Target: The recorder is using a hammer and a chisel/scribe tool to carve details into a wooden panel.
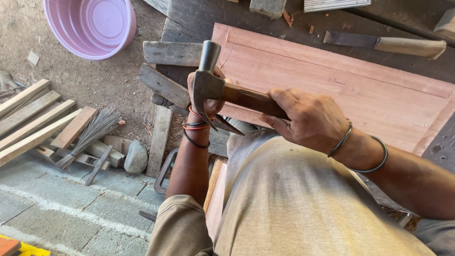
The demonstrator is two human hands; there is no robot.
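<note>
Fingers of the right hand are closed round the wooden handle of the hammer, gripping it about midway along. The hammer head stands just left of those fingers, face up and away, claw pointing down toward the body. The left hand sits directly behind the head, mostly hidden; it appears curled against the near edge of the panel, and a dark pointed tool juts out beneath it. Whether the left fingers grip that tool cannot be told.

Beyond the fingers, the reddish panel lies flat on a dark bench. Far right of them, a chisel rests on the bench, well apart from both hands. Left of and below the hands, on the ground, lie planks, a brush, a stone and a pink basin.

Hazards, as judged:
- The left hand is very close to the hammer head. A glancing blow would probably land on its knuckles.
- The mid-handle grip shortens the swing but reduces control if the palm slips.
- A blow struck off-line could dent the panel edge or split it along the grain.
- The claw faces the body; a high backswing brings it toward the chest.
</note>
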